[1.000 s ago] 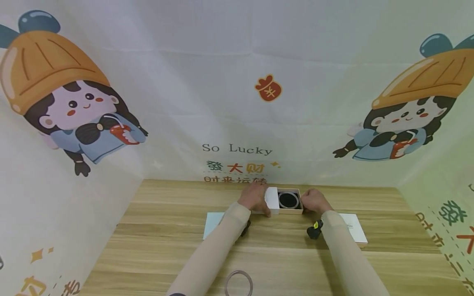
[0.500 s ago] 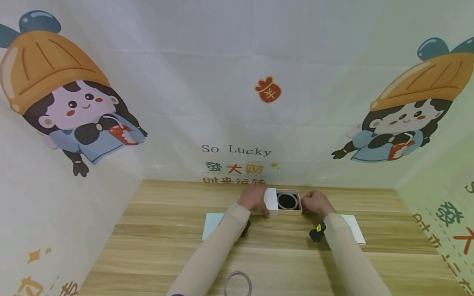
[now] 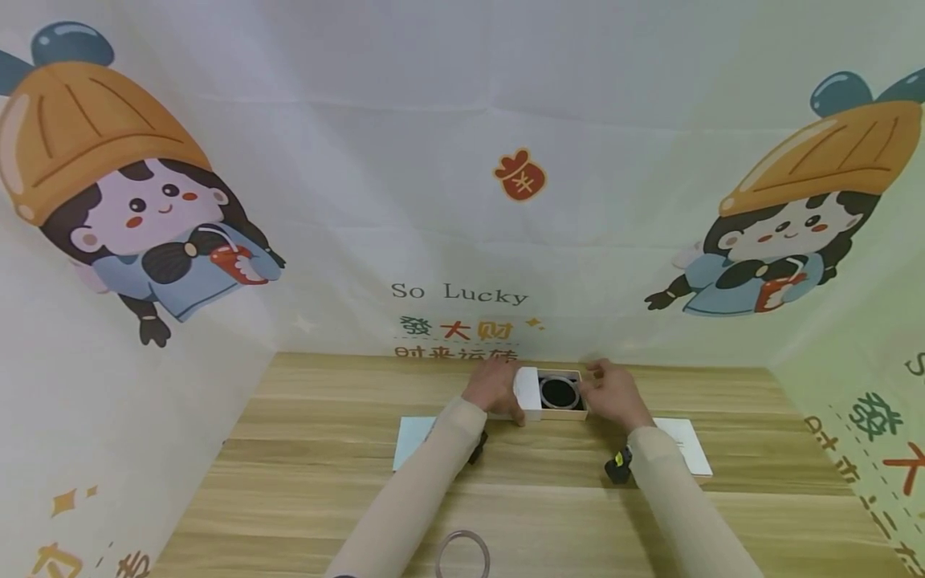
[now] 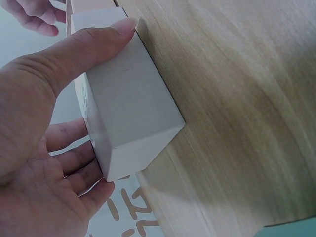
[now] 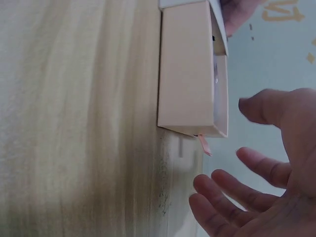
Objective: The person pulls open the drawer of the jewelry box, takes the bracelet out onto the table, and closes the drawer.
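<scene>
Table (image 3: 549, 498), open box (image 3: 530, 393); ribbon (image 5: 205, 146), right wrist view only

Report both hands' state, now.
Left hand: closed on the white sleeve, thumb against fingers.
Right hand: open, holding nothing, near the peach drawer.

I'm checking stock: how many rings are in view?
2: one ring in the drawer, the other ring on the table, at the head view's bottom edge. Others may be hidden.

We have a drawer (image 3: 565, 415) jutting right from its cover (image 3: 530, 394) at the rear of the table (image 3: 325, 449), one ring (image 3: 560, 408) inside. Left hand (image 3: 494, 388) on the cover, right hand (image 3: 613, 393) just right of the drawer. Nearer us: left box (image 3: 413, 441), right box (image 3: 688, 446), then second ring (image 3: 462, 534) up front.
</scene>
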A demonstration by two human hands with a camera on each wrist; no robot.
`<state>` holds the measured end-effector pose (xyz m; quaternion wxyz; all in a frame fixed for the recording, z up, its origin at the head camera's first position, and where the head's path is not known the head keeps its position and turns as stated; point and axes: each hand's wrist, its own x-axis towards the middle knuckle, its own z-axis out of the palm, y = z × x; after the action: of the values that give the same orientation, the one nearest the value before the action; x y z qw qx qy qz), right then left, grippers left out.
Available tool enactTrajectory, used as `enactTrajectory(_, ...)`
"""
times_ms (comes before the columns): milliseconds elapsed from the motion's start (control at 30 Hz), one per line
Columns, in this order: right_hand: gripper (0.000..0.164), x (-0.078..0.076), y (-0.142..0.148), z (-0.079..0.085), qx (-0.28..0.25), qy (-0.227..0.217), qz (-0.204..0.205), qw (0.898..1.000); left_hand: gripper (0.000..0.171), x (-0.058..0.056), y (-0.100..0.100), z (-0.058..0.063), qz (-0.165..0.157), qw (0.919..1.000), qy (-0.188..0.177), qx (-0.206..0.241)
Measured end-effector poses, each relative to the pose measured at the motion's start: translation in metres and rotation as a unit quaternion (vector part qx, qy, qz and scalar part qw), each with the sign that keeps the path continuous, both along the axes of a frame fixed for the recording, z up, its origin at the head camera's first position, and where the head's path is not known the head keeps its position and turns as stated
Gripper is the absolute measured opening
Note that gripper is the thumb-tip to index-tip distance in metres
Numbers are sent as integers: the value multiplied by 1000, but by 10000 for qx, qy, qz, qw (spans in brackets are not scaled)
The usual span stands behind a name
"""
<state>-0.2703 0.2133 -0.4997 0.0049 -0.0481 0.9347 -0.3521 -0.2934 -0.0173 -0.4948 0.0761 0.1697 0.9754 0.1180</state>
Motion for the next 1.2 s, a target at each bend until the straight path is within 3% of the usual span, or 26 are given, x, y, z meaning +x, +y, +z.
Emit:
enactTrajectory(167, 57, 2, -5, -1, 428, 485, 374, 9972, 96, 3, -1, 4, 3, 10000, -9, 13)
enactTrajectory(300, 55, 3, -11, -2, 810, 995, 754, 9889, 97, 2, -1, 3, -11, 10000, -15, 6)
enactTrajectory(400, 54, 3, -16, -2, 931, 1141, 1036, 9836, 97, 1, -1, 3, -6, 10000, -14, 12)
enactTrajectory(667, 47, 4, -29, -1, 1233, 1085, 1288, 9780, 92, 0, 0, 3, 2, 10000, -29, -9)
enactTrajectory(933, 45, 2, -39, 0, 1361, 1008, 1082, 9796, 86, 2, 0, 5, -1, 10000, -5, 11)
enactTrajectory(1200, 50, -1, -48, 11, 1670, 363, 1140, 9787, 82, 3, 1, 6, -98, 9998, 100, -109)
